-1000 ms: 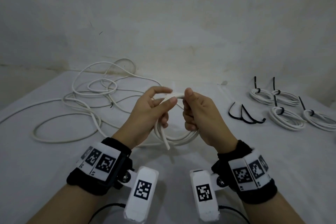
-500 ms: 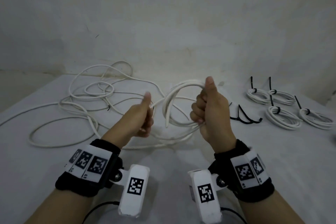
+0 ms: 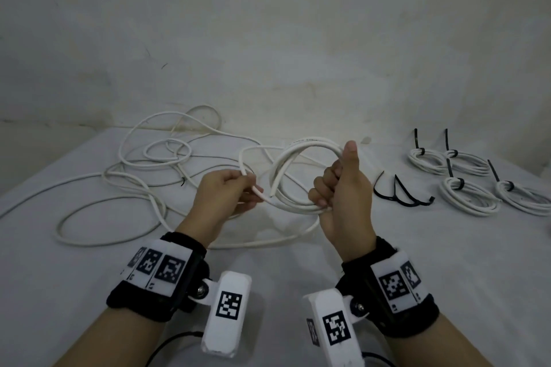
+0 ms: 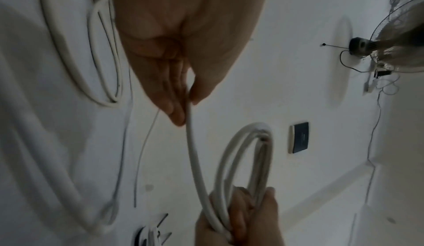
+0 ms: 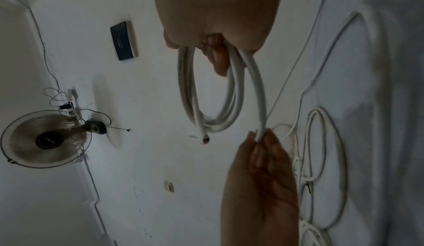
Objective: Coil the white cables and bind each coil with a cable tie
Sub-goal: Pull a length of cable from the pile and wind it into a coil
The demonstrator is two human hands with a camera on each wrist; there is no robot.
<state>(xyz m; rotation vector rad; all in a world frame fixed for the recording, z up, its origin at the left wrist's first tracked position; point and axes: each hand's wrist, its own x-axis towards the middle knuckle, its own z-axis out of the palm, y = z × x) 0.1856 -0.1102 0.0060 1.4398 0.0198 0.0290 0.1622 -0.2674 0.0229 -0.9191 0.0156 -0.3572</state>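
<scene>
The right hand (image 3: 343, 197) has its fingers curled round a small coil (image 3: 301, 176) of white cable, thumb upright. The left hand (image 3: 226, 197) pinches the free strand (image 3: 247, 155) beside it, above the table (image 3: 89, 277). The next loop should match the coil's size, laid flat without twisting.

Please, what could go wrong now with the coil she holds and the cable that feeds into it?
The coil hangs only in the right hand, not yet tied; a looser grip could let the loops spring open. The left hand pinches a cable that runs back into the tangled loose cables, so pulling may snag. The cable ties lie apart, beyond the right hand.
</scene>
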